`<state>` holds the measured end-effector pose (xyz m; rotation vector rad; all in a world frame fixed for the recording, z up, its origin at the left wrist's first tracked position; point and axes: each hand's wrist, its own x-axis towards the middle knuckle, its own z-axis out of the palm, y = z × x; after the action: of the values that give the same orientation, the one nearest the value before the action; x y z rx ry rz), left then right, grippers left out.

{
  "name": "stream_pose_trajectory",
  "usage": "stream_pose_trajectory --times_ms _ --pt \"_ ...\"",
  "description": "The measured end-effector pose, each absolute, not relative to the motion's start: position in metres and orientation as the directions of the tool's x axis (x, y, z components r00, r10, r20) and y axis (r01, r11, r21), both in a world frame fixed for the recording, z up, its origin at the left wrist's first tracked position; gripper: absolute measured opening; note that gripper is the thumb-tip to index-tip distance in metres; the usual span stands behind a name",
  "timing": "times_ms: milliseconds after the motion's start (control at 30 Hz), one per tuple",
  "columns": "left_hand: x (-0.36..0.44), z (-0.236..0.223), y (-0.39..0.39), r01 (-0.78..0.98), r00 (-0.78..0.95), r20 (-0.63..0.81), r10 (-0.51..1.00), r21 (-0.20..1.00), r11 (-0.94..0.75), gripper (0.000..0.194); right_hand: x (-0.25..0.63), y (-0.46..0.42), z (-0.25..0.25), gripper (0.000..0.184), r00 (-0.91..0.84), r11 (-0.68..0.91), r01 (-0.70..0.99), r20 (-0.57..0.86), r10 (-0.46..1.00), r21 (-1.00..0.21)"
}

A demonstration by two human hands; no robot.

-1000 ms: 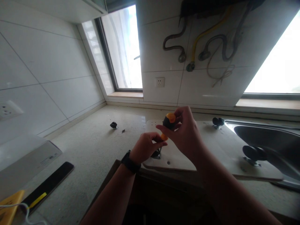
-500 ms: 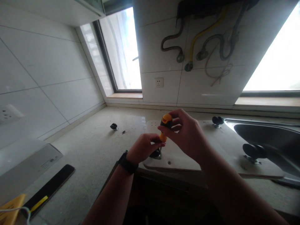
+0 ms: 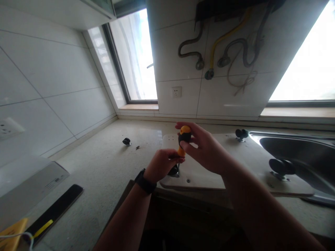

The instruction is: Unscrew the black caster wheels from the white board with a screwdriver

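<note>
My right hand (image 3: 205, 150) is wrapped round the orange and black handle of a short screwdriver (image 3: 183, 136), held upright over the near left corner of a white board (image 3: 235, 167). My left hand (image 3: 163, 164), with a black watch on its wrist, pinches the screwdriver's lower part just above a black caster wheel (image 3: 174, 170) mounted on the board. The tip of the tool is hidden behind my left fingers.
Two more black caster wheels (image 3: 281, 167) (image 3: 240, 134) stand on the board, which lies partly over a steel sink (image 3: 300, 157). A loose caster (image 3: 126, 141) and small screws (image 3: 137, 147) lie on the countertop. A black bar (image 3: 54, 209) and a yellow object (image 3: 10, 235) lie at the left.
My right hand has turned round the screwdriver handle, its fingers shifting grip, and moved slightly left. My left hand stays pinched below it.
</note>
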<state>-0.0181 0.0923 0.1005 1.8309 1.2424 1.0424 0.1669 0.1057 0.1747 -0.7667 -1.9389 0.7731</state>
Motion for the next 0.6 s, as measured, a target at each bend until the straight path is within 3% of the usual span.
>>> stream_pose_trajectory --times_ms 167,300,433,600 --pt "-0.016 0.095 0.091 0.371 0.169 0.258 0.951 0.877 -0.304 0.014 0.16 0.107 0.179 0.069 -0.364 0.616 0.362 0.502 0.785 -0.7" --pt "-0.016 0.09 0.093 0.381 0.123 0.288 0.95 0.87 -0.313 0.018 0.156 0.108 0.178 0.068 -0.313 0.584 0.274 0.503 0.806 -0.764" --pt "-0.015 0.087 0.095 0.399 0.078 0.305 0.949 0.863 -0.31 0.027 0.156 0.108 0.174 0.067 -0.397 0.576 0.115 0.494 0.773 -0.809" --pt "-0.011 0.089 0.096 0.405 0.092 0.311 0.946 0.856 -0.32 0.029 0.156 0.109 0.174 0.061 -0.406 0.613 0.214 0.501 0.764 -0.761"
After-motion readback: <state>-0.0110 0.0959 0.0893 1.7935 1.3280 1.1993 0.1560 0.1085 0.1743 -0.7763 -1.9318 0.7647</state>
